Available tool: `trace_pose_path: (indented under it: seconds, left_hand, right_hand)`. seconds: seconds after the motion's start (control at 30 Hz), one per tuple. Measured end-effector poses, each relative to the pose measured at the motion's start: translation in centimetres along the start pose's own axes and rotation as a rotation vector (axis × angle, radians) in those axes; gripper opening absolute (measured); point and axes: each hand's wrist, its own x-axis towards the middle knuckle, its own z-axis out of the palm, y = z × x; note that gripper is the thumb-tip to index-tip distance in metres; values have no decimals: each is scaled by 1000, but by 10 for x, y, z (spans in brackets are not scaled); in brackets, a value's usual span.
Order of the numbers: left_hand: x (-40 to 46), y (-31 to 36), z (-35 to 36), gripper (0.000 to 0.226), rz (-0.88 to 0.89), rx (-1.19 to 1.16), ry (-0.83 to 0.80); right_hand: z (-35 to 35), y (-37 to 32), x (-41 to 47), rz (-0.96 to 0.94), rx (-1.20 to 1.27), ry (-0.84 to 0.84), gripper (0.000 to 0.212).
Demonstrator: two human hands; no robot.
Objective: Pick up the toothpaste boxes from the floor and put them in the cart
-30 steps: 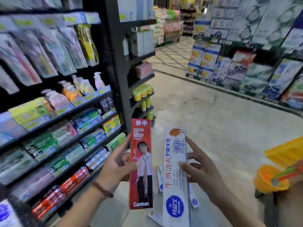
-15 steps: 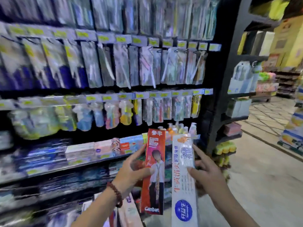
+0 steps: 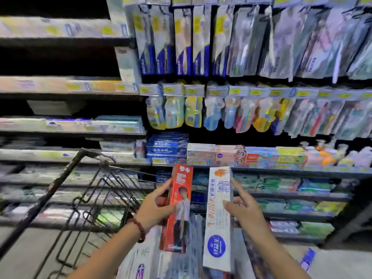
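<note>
My left hand (image 3: 155,208) grips a red toothpaste box (image 3: 179,210) held upright, thumb across its front. Beside it my right hand (image 3: 244,210) holds a white toothpaste box (image 3: 218,220) with a blue round logo, also upright, fingers along its right edge. Both boxes hang in front of the shelves, to the right of the black wire cart (image 3: 86,190) at lower left. More toothpaste boxes (image 3: 141,262) lie below my hands, blurred.
Store shelving (image 3: 261,170) fills the view, with stacked toothpaste boxes at mid height and hanging toothbrush packs (image 3: 201,113) above. Grey floor (image 3: 342,264) shows at lower right. The frame is motion-blurred.
The view has swung left from the open aisle to the shelves, and the wire cart has come into view at lower left. Both hands still hold their boxes upright.
</note>
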Motion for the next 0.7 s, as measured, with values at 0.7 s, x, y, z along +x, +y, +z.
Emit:
trace_pose_path:
  seconds: [0.7]
  left_hand:
    - [-3, -148, -18, 77, -389, 207, 111]
  right_hand:
    - [72, 145, 27, 336, -327, -14, 60]
